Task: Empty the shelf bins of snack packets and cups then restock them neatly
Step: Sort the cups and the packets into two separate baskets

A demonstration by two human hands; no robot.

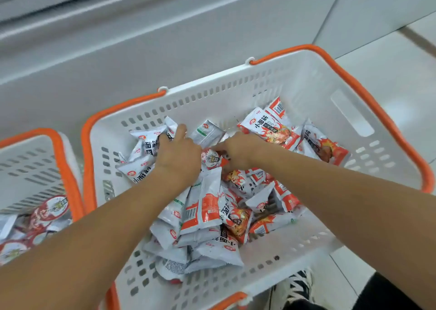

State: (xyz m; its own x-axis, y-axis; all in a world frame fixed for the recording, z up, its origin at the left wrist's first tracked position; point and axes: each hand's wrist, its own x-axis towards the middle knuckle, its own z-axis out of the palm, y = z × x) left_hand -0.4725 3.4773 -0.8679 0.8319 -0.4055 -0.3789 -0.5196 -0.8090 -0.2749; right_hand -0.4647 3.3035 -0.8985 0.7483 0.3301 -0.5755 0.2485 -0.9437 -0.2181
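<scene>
The left hand (pixel 179 152) curls its fingers over white packets at the far left of the heap; the right hand (pixel 238 150) pinches a small round cup (pixel 212 159) with a red-and-white lid, just beside the left; around both lie the snack packets (pixel 203 213), silver-white with orange flame print and black lettering, jumbled in a white slotted basket (pixel 306 92) with orange handles; a second basket (pixel 35 158) at left holds more lidded cups.
</scene>
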